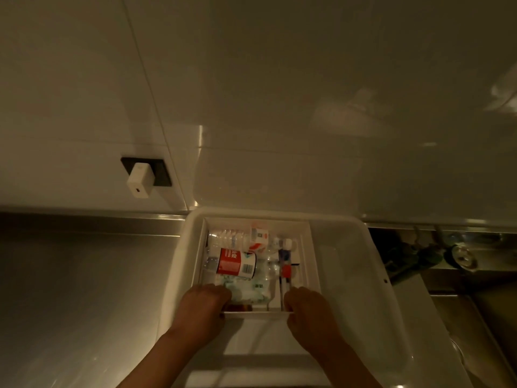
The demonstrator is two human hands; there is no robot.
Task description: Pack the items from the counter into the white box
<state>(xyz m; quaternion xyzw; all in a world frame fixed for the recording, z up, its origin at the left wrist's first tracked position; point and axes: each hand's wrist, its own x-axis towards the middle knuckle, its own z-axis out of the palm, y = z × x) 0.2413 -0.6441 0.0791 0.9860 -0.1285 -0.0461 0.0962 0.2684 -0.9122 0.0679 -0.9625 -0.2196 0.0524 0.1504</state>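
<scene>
We see the left hand (202, 309) curled over the near rim of the white box (305, 247), at its left corner, with the fingers dipping inside onto a pale wrapped pack (249, 291); whether they pinch the pack or only the rim we cannot tell. The right hand (309, 310) grips the same near rim at its right end, fingers bent over the edge and thumb against the front. Inside the box, just beyond the left hand, lies the wrapped pack, and past it a can (236, 261) with a red and white label rests on its side. A clear plastic bottle (226, 238) lies at the far left corner of the box, and a small white and orange carton (258, 239) sits next to it near the far wall. Along the right side of the box, a slim tube (285, 264) with a red band runs from far to near, ending close to the right hand. The box stands inside a larger translucent tub (363, 275), toward its left side. The tub rests on a steel counter (84, 289). To the right of the box, beyond the tub, is a sink (461, 261). On the wall to the far left of the box, a white charger (140, 179) sits in a dark socket (163, 173).
</scene>
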